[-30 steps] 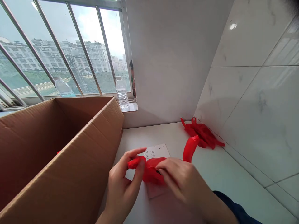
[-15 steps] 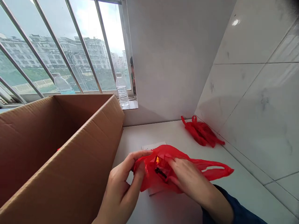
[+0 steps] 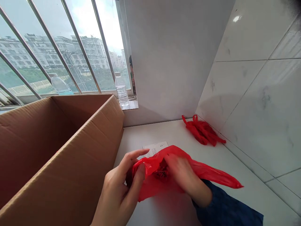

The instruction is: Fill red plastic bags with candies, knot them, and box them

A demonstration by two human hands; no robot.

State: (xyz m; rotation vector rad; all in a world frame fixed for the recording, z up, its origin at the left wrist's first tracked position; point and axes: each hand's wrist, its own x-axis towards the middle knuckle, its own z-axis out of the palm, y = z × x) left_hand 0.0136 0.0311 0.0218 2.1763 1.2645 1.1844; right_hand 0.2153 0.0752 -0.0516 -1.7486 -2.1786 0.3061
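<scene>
Head view: your left hand [image 3: 123,185] pinches red bag [image 3: 152,188], nearly closed; bag spans rightward past your right hand [image 3: 182,169]. Right hand, blurred, reaches into bag mouth; cannot tell grip. Step, apparently: working inside bag. Next move likely needs steady left pinch, mouth open.

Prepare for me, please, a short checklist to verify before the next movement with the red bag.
1. Left hand has a grip on the bag: ok, the edge is pinched between thumb and fingers.
2. Bag mouth open: ok, the inside shows between the two hands.
3. Right hand has a firm grip: cannot tell, it is blurred and its fingertips are hidden.
4. Contents identifiable: cannot tell, only a small dark patterned part shows.
5. Paper fully visible: not ok, the bag covers part of it.
6. Box open at the top: ok.
</scene>
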